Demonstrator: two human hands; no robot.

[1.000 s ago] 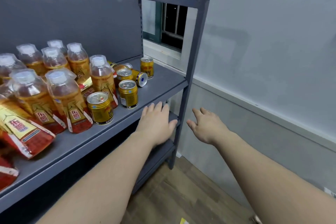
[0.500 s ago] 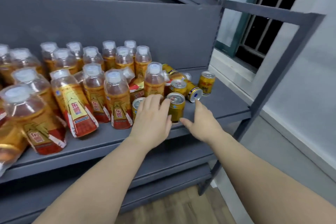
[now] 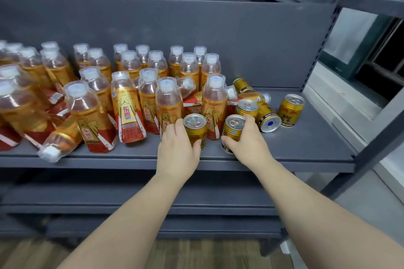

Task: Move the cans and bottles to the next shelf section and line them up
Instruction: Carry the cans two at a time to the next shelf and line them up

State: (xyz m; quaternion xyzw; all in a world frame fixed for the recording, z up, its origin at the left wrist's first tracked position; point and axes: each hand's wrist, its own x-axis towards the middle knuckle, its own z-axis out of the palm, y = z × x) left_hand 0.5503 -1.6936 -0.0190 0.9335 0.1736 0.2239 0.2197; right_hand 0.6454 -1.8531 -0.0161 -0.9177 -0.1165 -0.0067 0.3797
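Two upright gold cans stand near the front of the grey shelf (image 3: 306,150). My left hand (image 3: 178,150) grips the left gold can (image 3: 195,129), fingers and thumb curled round its side. My right hand (image 3: 247,140) grips the right gold can (image 3: 232,130) the same way. Behind them stands a third can (image 3: 247,107), a can lying on its side (image 3: 267,119) and an upright can (image 3: 291,109) further right. Several orange drink bottles (image 3: 169,102) with clear caps crowd the shelf's left and middle; some lie tipped over, such as a fallen bottle (image 3: 60,143).
The shelf's right end beyond the cans is bare grey surface, bounded by a metal upright post (image 3: 380,144). A grey back panel (image 3: 251,46) closes the rear. Lower shelves (image 3: 131,201) sit below, and a window (image 3: 380,65) lies to the right.
The view swung left onto the shelf. Both hands rose from the shelf's front edge and closed round the two front cans.
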